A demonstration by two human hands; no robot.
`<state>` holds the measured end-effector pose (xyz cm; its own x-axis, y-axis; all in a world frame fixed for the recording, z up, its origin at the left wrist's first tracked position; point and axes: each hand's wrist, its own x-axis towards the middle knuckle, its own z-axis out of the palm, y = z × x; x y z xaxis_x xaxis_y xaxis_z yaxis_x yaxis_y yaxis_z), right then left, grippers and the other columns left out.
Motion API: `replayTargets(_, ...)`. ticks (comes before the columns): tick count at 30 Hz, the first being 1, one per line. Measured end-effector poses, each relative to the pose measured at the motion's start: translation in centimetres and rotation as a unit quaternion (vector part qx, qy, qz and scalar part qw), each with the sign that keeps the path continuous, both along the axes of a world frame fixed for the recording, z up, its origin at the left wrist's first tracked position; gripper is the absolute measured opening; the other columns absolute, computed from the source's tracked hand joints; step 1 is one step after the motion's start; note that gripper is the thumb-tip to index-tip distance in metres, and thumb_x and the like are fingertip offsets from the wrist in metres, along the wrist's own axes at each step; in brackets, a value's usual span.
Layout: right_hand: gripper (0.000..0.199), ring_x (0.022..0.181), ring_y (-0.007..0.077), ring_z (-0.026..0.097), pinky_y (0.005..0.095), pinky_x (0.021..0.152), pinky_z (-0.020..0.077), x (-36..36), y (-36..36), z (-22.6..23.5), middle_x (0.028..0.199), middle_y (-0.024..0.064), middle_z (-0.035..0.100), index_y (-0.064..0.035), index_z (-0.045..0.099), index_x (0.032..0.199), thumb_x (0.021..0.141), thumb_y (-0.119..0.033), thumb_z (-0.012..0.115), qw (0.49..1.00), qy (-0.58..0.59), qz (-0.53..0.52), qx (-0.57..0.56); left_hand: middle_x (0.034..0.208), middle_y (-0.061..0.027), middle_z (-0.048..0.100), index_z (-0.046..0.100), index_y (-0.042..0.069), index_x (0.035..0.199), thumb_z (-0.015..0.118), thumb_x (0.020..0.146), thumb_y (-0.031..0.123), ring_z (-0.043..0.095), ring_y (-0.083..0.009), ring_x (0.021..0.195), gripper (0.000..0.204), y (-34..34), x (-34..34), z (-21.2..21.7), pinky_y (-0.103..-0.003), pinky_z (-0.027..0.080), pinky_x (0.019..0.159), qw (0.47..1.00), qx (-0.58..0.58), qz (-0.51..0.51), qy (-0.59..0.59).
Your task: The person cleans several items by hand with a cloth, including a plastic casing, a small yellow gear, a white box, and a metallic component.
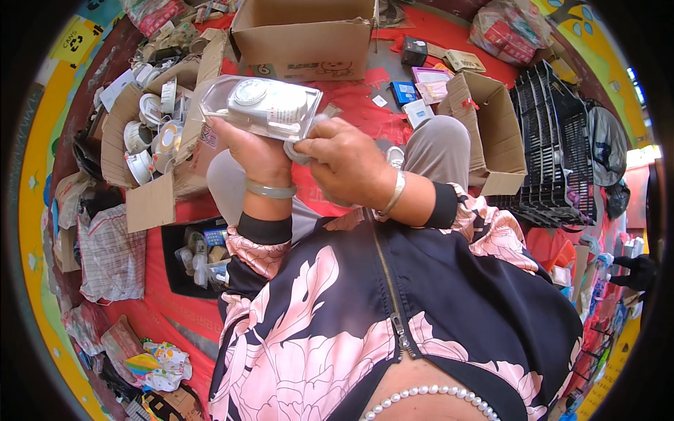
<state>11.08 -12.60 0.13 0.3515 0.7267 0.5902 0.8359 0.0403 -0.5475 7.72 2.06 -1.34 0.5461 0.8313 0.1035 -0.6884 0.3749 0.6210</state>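
In front of me, above my knees, a clear plastic blister pack (217, 95) holds a white device with a round dial (270, 102), which looks like a timer. My left hand (256, 151) grips the pack from below, its thumb at the pack's near side. At the right end of the pack, my right hand (351, 161) is closed, fingers pinched on a soft grey cloth (300, 154) that touches the pack. Folds of the cloth show above and below those fingers, and the rest is hidden. Bangles circle both wrists.
To the left, an open cardboard box (116, 151) is full of round white fittings. A large carton (302, 42) stands ahead. Right of my knee are an open box (488, 126), a black crate (551, 140) and several small packages (428, 91). A dark bin (186, 263) sits by my left side.
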Motion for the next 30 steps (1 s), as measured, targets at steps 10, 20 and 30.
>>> replayTargets(10, 0.02, 0.071, 0.0231, 0.057, 0.0325, 0.062, 0.0484, 0.4, 1.7, 3.4, 0.08, 0.0045, 0.058, -0.0073, 0.066, 0.087, 0.068, -0.006, 0.068, 0.985, -0.145, -0.023, 0.086, 0.128, -0.0096, 0.046, 0.04, 0.004, 0.13, 0.024, 0.091, 0.064, 0.048, -0.0244, 0.114, 0.073, -1.6, -0.6, 0.9, -0.038, 0.038, 0.099, 0.993, 0.086, 0.065, 0.042)
replayTargets(20, 0.014, 0.074, 0.0219, 0.059, 0.0308, 0.062, 0.0503, 3.8, -0.5, -1.2, 0.081, 0.0043, 0.059, -0.0103, 0.068, 0.083, 0.071, -0.006, 0.064, 0.979, -0.199, -0.048, -0.026, 0.135, -0.0098, 0.044, 0.037, 0.01, 0.136, 0.024, 0.091, 0.061, 0.043, -0.0318, 0.123, 0.069, 2.8, -3.3, -0.3, -0.05, 0.037, 0.1, 0.999, -0.014, -0.02, -0.033)
replayTargets(30, 0.016, 0.086, 0.0282, 0.058, 0.0368, 0.075, 0.0491, 5.2, 1.9, 2.2, 0.089, 0.0083, 0.062, -0.0078, 0.065, 0.089, 0.074, -0.012, 0.061, 0.981, -0.187, -0.025, 0.044, 0.128, -0.0097, 0.05, 0.04, 0.009, 0.134, 0.026, 0.094, 0.053, 0.052, -0.0287, 0.113, 0.061, 0.8, -3.3, 0.0, -0.043, 0.043, 0.094, 0.995, -0.028, -0.097, -0.017)
